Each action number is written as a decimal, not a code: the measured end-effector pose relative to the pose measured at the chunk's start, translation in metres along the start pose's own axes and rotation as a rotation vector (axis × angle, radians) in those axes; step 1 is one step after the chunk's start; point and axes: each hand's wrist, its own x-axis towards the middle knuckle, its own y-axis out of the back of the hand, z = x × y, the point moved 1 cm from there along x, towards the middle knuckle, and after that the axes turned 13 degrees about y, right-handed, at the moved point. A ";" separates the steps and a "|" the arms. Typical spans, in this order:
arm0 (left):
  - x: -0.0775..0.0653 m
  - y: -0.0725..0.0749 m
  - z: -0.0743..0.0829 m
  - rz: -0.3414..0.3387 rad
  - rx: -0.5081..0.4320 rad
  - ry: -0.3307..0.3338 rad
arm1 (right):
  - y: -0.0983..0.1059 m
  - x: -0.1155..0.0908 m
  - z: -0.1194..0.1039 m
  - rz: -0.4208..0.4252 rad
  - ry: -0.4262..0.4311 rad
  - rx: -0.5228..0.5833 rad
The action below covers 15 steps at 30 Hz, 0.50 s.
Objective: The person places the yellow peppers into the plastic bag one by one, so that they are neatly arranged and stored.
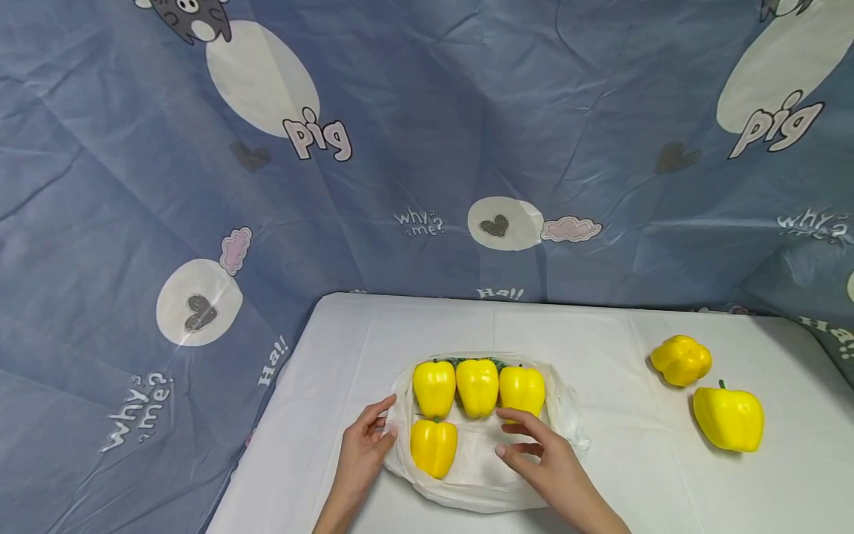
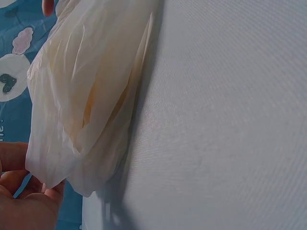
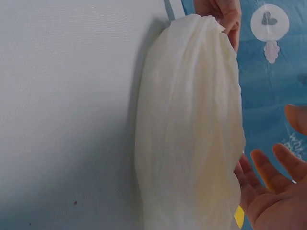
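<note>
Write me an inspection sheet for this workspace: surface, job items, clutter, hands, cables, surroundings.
Surface: white table, faint creases.
Job items: four yellow peppers inside a whitish plastic bag; two loose yellow peppers on the table, right of the bag.
Clutter: nothing seen.
Hands: left hand at the bag's left rim, pinch unclear; right hand relaxed over the bag's right side, holding nothing.
Cables: nothing seen.
Surroundings: blue printed cloth behind and left of the table.
</note>
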 end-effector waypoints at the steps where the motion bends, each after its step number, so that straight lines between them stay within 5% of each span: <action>1: 0.000 0.000 0.000 0.000 -0.001 -0.001 | 0.002 0.000 0.000 0.008 -0.008 0.003; 8: 0.000 0.000 0.000 -0.002 -0.009 -0.011 | 0.012 -0.002 -0.005 0.075 -0.042 0.009; 15: 0.000 0.000 0.001 -0.008 -0.005 -0.007 | 0.024 -0.006 -0.006 0.115 0.011 -0.002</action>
